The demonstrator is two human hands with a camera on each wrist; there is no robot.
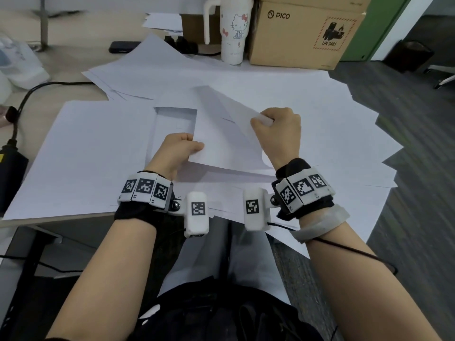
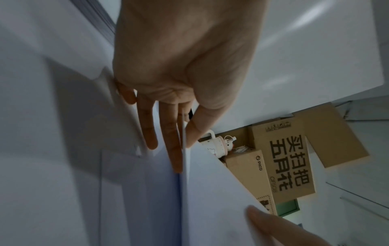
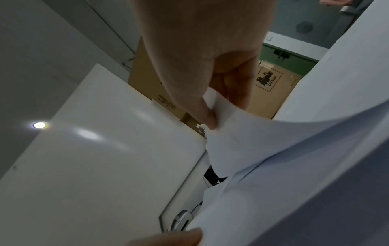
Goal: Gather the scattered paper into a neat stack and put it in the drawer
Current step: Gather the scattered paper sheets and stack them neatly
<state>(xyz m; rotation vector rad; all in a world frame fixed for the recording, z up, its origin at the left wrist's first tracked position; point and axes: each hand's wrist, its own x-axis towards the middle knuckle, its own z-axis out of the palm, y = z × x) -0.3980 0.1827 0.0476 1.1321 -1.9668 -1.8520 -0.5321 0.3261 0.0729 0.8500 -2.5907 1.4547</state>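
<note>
Both hands grip one raised paper sheet (image 1: 221, 139); left hand (image 1: 177, 150) pinches its near corner; right hand (image 1: 278, 132) clamps its far edge. Loose sheets (image 1: 98, 156) lie scattered all around that sheet, Hello Kitty tumbler (image 1: 234, 28) beyond it.

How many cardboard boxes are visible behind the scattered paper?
2. The PICO box stands at the desk's far right, beside the tumbler; a second box with printed characters stands behind it, seen from the left wrist. Others may be hidden.

Two hands: left hand (image 1: 178, 148), right hand (image 1: 278, 134). One tumbler (image 1: 234, 30). Two cardboard boxes (image 2: 284, 159). Loose paper sheets (image 1: 98, 156), overlapping, too many to count.
</note>
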